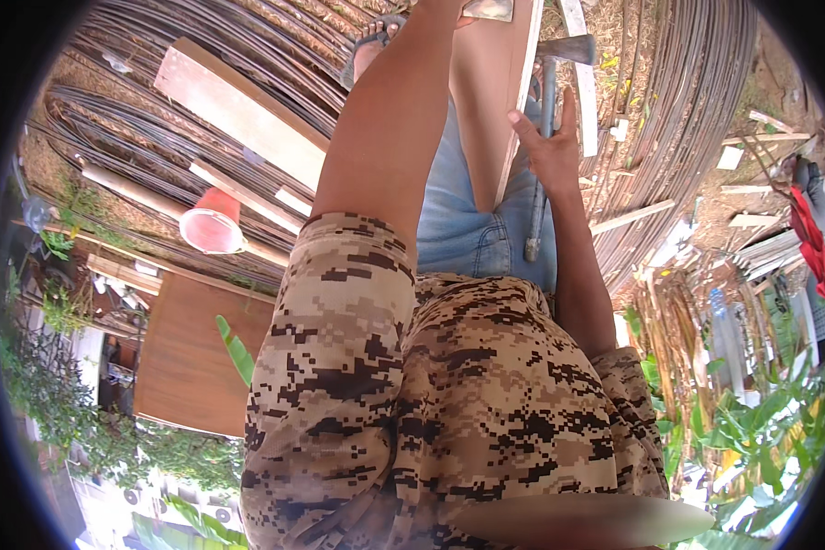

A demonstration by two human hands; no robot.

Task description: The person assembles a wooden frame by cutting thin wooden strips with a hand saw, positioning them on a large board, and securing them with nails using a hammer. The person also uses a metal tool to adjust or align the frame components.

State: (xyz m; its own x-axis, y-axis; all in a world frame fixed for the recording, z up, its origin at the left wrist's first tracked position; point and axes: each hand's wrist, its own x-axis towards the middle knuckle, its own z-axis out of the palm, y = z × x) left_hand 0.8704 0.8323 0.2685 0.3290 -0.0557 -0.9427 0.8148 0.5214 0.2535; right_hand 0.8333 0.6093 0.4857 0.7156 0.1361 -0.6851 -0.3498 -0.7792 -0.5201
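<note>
My right hand (552, 158) has its thumb and fingers stretched apart over the dark handle of a hammer-like tool (547, 84). The palm hides part of that handle, and its lower end rests against my jeans. The tool's metal head lies beyond my fingertips. My left arm stretches far forward, and my left hand (456, 7) is cut off by the top edge beside a small pale block (491, 9); its grip is hidden. A smooth tan board (486, 101) with a pale edge stands between my legs, tapering toward my lap.
Long dark rods (275, 55) lie in curved bundles on both sides. At left are a thick wooden beam (238, 105), a red bucket (213, 225) and a brown panel (192, 348). A narrow pale strip (579, 92) and scattered wood pieces lie at right, near green plants (761, 440).
</note>
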